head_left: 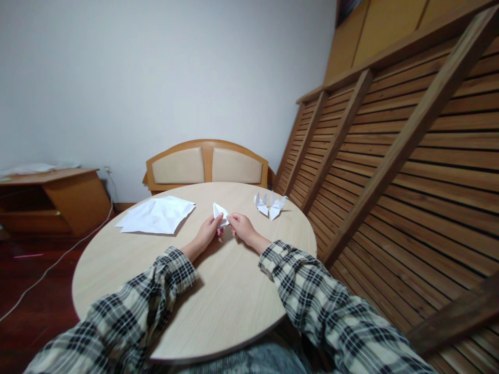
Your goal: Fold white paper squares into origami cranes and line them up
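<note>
A small piece of folded white paper (219, 211) with a pointed top is held between my two hands, over the middle of the round table. My left hand (208, 232) pinches its lower left side, thumb on top. At its right edge my right hand (242, 227) grips it between thumb and fingers. The fingers beneath the paper are partly hidden. To the right of my hands stand two folded paper cranes (276, 205), close together. A stack of white paper sheets (158, 215) lies to the left, somewhat crumpled.
The round wooden table (230, 306) reaches to my lap. Behind it is a headboard (206, 163) with cream panels against the wall. A slatted wooden frame (390, 171) leans along the right. At the left are a low cabinet (74, 200) and a white cable (58, 262).
</note>
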{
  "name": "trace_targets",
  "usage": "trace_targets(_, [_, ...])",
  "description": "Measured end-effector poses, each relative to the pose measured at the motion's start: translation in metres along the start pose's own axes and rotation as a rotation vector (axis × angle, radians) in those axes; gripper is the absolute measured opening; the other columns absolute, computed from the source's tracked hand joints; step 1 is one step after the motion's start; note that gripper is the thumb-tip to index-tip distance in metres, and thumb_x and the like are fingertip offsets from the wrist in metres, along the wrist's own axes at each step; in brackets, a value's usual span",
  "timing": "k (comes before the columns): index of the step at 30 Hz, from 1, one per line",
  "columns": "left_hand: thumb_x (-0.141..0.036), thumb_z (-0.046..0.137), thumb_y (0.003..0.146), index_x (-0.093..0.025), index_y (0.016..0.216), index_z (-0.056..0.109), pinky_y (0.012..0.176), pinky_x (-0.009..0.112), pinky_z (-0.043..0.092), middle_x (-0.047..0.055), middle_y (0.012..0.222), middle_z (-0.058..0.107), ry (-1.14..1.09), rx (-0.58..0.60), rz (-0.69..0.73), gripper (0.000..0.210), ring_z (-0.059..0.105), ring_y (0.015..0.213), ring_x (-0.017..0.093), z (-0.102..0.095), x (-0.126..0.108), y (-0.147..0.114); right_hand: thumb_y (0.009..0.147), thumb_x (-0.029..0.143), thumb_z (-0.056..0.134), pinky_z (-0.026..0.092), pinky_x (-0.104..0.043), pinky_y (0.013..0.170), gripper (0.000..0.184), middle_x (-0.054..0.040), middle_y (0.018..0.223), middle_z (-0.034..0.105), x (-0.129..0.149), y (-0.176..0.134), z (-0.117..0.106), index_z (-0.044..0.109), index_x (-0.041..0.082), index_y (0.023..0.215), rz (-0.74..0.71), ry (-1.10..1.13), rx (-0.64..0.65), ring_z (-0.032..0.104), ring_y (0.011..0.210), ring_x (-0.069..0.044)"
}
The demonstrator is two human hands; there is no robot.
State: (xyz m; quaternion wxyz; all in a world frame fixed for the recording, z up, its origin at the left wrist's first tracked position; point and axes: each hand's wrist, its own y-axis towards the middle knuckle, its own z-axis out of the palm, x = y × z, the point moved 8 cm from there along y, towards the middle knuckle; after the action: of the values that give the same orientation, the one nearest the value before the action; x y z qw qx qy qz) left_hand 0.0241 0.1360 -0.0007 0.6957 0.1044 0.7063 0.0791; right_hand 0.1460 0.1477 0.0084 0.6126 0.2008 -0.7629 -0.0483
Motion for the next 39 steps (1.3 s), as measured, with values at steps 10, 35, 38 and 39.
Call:
trace_targets(10, [-0.066, 0.063, 0.071, -0.016, 0.076, 0.058, 0.043, 0.024, 0.037, -0.003, 0.055, 0.05, 0.023, -0.028, 0.015, 0.051, 0.045, 0.047, 0.012, -0.004, -0.008, -0.006, 0.09, 0.038, 0.053, 0.032, -0.017, 0.04, 0.035, 0.0059, 0.043, 0.046, -0.003, 0.0, 0.007, 0.048, 0.019, 0.061, 0.008, -0.019, 0.068, 0.043, 0.039, -0.008])
trace_targets(35, [-0.064, 0.056, 0.077, -0.018, 0.065, 0.054, 0.048, 0.025, 0.036, -0.002, 0.05, 0.05, 0.154, 0.171, 0.02, 0.048, 0.045, 0.047, 0.012, 0.014, -0.009, -0.009, 0.097, 0.036, 0.046, 0.028, -0.018, 0.036, 0.028, 0.0076, 0.044, 0.043, -0.009, 0.003, -0.002, 0.055, 0.018, 0.078, 0.038, 0.025, -0.053, 0.041, 0.037, -0.009])
trace_targets(38, [-0.066, 0.058, 0.075, -0.017, 0.064, 0.055, 0.049, 0.025, 0.036, -0.001, 0.052, 0.053, 0.151, 0.202, 0.006, 0.05, 0.046, 0.047, 0.011, 0.016, -0.007, -0.009, 0.096, 0.037, 0.047, 0.029, -0.018, 0.038, 0.029, 0.0073, 0.045, 0.044, -0.008, 0.005, -0.006, 0.053, 0.018, 0.076, 0.037, 0.034, -0.069, 0.042, 0.038, -0.009])
trace_targets(39, [-0.066, 0.059, 0.074, -0.017, 0.065, 0.055, 0.049, 0.025, 0.037, -0.001, 0.052, 0.053, 0.148, 0.199, 0.01, 0.051, 0.047, 0.047, 0.011, 0.016, -0.007, -0.009, 0.096, 0.039, 0.048, 0.029, -0.018, 0.038, 0.03, 0.0073, 0.045, 0.044, -0.009, 0.006, -0.006, 0.053, 0.018, 0.075, 0.038, 0.044, -0.064, 0.042, 0.039, -0.009])
